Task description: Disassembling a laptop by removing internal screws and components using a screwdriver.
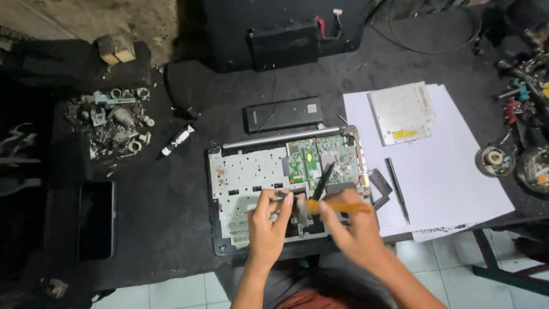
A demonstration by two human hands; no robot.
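Two hands (311,220) over laptop (286,183), optical drive (401,113), paper (446,171) beside.

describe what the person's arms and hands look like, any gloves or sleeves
Both hands are bare: no gloves on the left hand or the right hand. Both forearms are uncovered as far as the bottom edge of the picture, so no sleeves show. No watch, bracelet or ring can be made out on either wrist or on the fingers. The arms look slim, and the fingers are long and thin.
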